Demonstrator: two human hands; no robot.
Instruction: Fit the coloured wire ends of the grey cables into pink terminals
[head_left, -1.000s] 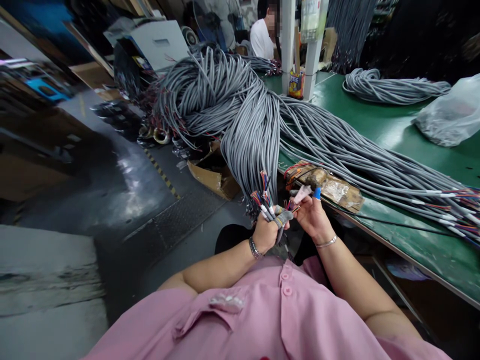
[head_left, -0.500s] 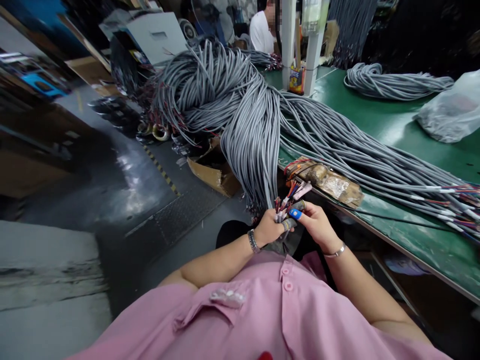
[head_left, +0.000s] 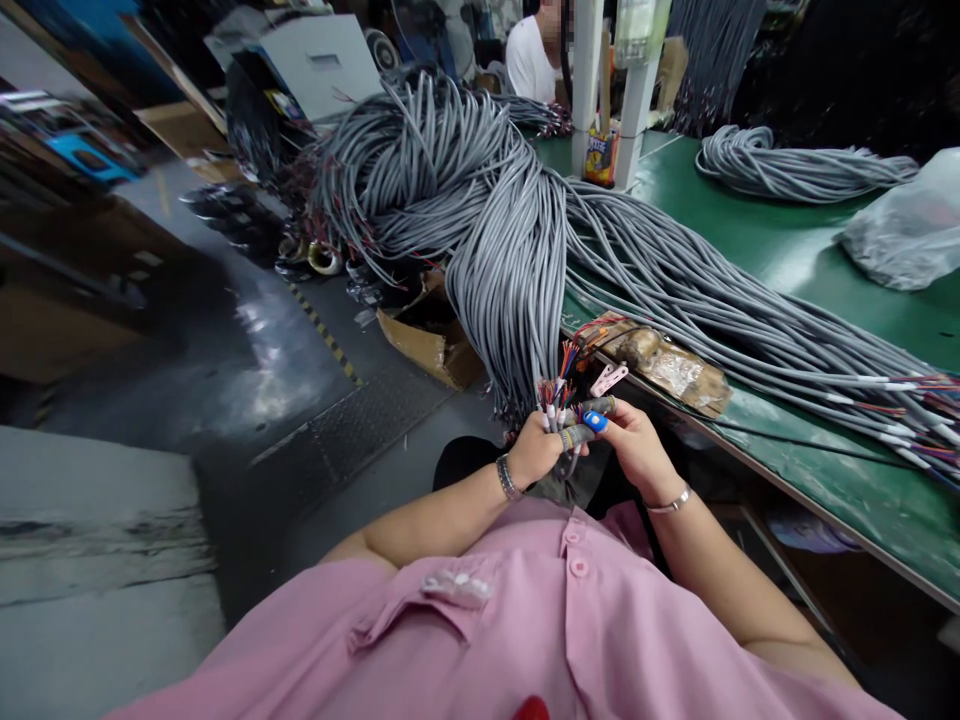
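My left hand (head_left: 535,452) is closed around several grey cable ends (head_left: 553,414), which have white sleeves and fanned red, blue, orange and dark wires. Its taped thumb reaches toward my right hand (head_left: 639,448). That hand is pinched at the wires beside the bundle, with a blue cover on the thumb and grey tape on a finger; the exact spot under the fingertips is hidden. Just above the right fingers is a pink clip (head_left: 609,378) near the table edge. A thick bundle of grey cables (head_left: 510,250) hangs down behind my left hand.
More grey cables (head_left: 720,290) run across the green table (head_left: 795,230). A taped cardboard piece (head_left: 667,370) lies at its edge. An open carton (head_left: 431,335) stands on the floor. Behind a white post (head_left: 634,120) sits a person in white (head_left: 529,60). A plastic bag (head_left: 907,220) lies right.
The cable ends in my left hand have shifted slightly left, and their white sleeves and fanned wires show more. Both hands stay close together. The view has moved a little.
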